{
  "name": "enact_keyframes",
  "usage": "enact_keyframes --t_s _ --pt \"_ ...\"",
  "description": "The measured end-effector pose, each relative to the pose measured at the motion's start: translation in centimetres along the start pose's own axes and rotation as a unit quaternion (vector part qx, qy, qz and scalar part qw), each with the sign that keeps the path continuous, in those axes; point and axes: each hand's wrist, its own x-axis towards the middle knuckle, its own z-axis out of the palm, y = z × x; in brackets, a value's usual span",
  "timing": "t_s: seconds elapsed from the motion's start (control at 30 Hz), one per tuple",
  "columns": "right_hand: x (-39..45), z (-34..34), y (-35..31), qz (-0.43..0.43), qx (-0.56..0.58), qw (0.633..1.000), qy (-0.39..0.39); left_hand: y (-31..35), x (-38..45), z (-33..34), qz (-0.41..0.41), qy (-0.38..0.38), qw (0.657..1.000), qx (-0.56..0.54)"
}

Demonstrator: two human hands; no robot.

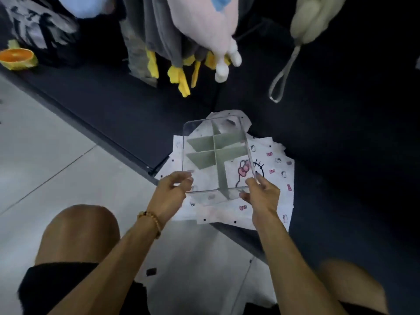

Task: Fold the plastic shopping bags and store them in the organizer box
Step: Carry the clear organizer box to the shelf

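Both hands are on the organizer box, a clear plastic tray with pale green dividers crossing inside it. The left hand grips the near left corner, fingers curled round the rim, and the right hand pinches the near right corner, thumb below and fingers up along the side wall. The box sits between the two hands and stretches away from them toward the far side; whether it rests on the bags or is lifted a little cannot be told. Under it, spread flat on the dark mat, lie the white plastic shopping bags, printed with pink bows and a cartoon cat face, their edges showing on the right, the near side and the far side of the box. A beaded bracelet circles the left wrist. Bare knees show at the near edge, left and right, over the pale tiled floor. Far off along the mat stand a pink plush toy, a grey cloth with yellow fringes, a cream item with a loop strap, and at far left an orange half.
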Motion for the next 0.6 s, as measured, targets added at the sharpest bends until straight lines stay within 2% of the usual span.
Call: enact_keyframes --t_s 0.13,0.27,0.4,0.6 --pt "-0.4 -4.5 -0.5 0.006 0.060 0.997 0.043 1.3 -2.6 3.9 -0.013 -0.022 0.999 -0.045" --pt "-0.8 -8.8 -0.5 -0.006 0.111 0.991 0.069 3.9 -5.7 7.8 0.035 -0.031 0.998 -0.039" --pt "-0.5 -11.2 0.2 -0.002 0.152 0.983 0.098 3.9 -7.5 10.8 0.074 -0.082 0.993 -0.048" --pt "2.0 -11.7 0.9 -0.013 0.136 0.984 0.115 0.5 -5.4 9.7 0.017 -0.057 0.997 -0.039"
